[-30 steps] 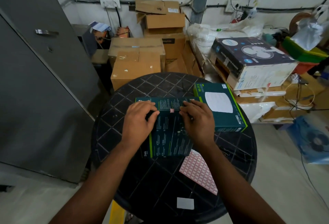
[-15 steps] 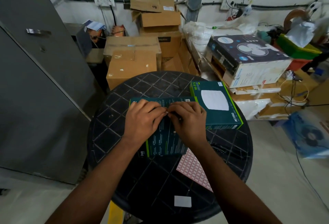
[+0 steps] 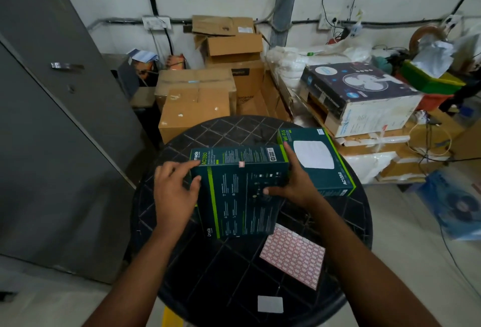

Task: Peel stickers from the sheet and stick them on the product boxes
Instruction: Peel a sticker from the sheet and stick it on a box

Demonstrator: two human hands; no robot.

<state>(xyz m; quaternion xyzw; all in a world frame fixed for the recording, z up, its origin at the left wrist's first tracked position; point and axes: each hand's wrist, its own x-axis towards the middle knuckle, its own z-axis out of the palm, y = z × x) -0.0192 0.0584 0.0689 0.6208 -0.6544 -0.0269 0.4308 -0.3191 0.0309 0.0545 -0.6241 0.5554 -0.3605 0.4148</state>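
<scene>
A dark green product box (image 3: 242, 196) lies in the middle of the round black table (image 3: 223, 274). A small pink sticker (image 3: 241, 164) sits on its far side face. My left hand (image 3: 174, 191) grips the box's left edge. My right hand (image 3: 294, 178) clasps its right edge, thumb on the top face. A second green box (image 3: 317, 160) with a white picture lies flat just right of it. The pink sticker sheet (image 3: 292, 256) rests on the table, near the first box's front right corner.
A small white card (image 3: 270, 303) lies at the table's near edge. A grey metal cabinet (image 3: 52, 131) stands at the left. Brown cartons (image 3: 197, 103) are stacked behind the table. A fan box (image 3: 359, 92) on more cartons and cables fill the right side.
Both hands left the sticker at the box's far edge and moved apart to its left and right sides. The box is now turned and lifted slightly, showing the sticker.
</scene>
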